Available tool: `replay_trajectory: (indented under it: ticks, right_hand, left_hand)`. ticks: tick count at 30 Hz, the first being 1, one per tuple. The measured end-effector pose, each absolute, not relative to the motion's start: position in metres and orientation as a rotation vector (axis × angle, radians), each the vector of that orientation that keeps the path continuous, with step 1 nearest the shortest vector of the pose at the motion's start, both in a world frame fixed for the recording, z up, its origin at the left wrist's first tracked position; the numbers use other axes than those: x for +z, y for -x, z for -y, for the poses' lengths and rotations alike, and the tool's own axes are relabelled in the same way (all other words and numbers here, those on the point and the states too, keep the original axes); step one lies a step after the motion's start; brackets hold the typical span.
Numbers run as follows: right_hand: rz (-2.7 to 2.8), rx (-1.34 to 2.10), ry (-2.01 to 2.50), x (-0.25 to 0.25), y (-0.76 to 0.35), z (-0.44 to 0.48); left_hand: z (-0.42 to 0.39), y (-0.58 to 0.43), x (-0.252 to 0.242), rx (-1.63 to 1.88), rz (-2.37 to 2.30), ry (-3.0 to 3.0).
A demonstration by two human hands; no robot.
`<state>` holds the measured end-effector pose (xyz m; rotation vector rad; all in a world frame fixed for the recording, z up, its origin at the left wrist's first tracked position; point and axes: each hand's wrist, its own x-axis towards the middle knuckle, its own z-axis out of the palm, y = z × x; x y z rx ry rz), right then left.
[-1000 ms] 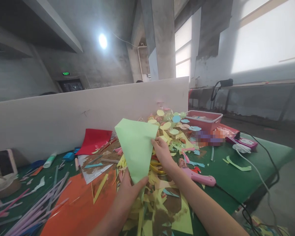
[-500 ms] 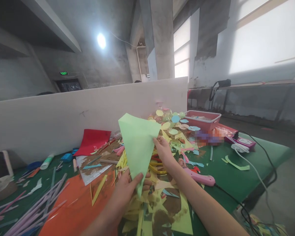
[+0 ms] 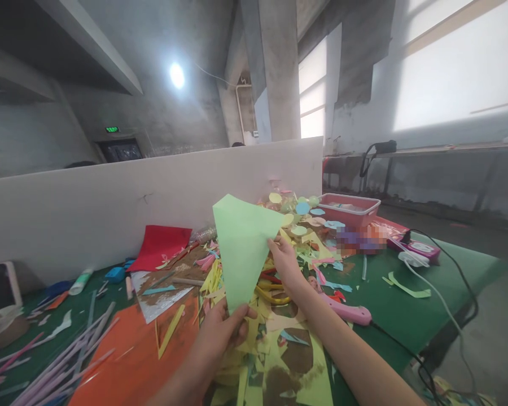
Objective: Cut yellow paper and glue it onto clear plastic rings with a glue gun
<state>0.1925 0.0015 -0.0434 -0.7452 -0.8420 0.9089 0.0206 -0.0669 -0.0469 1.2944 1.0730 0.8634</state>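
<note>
A light green sheet of paper point(image 3: 244, 248), wide at the top and narrowing downward, is held up over the cluttered table. My left hand point(image 3: 224, 327) pinches its narrow lower end between thumb and fingers. On the right edge of the paper, about halfway up, my right hand point(image 3: 284, 259) grips with its fingertips. Yellow paper offcuts point(image 3: 298, 361) lie below both hands. Yellow-handled scissors point(image 3: 274, 294) rest partly hidden behind my right wrist. A pink glue gun point(image 3: 345, 310) lies just right of my right forearm.
An orange sheet point(image 3: 139, 361) and lilac strips point(image 3: 63, 361) cover the left front. Red paper point(image 3: 161, 247) leans near the white partition point(image 3: 110, 197). A pink basket point(image 3: 351, 211) stands at the back right, and a black cord point(image 3: 400, 341) runs off the right edge.
The green paper has shifted slightly right in the view. My left hand has moved a little right and down, its fingers now curled at the bottom of the sheet.
</note>
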Motion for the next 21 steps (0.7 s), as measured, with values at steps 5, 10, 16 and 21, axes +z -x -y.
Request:
replay_trajectory:
  ticks: [5,10,16,21]
  right_hand:
    - [0.821,0.9,0.739,-0.045,-0.193,-0.004]
    - [0.816,0.908,0.741,-0.046,-0.194,-0.005]
    - [0.794,0.924,0.771,-0.045,-0.195,-0.006]
    - [0.799,0.929,0.767,-0.044,-0.196,-0.004]
  left_hand:
    - [0.069,-0.02,-0.039,0.912,-1.046,-1.228]
    - [0.072,-0.023,-0.032,0.932,-1.041,-1.177]
    - [0.073,-0.024,-0.033,0.937,-1.066,-1.18]
    - [0.074,-0.021,-0.03,0.93,-1.081,-1.206]
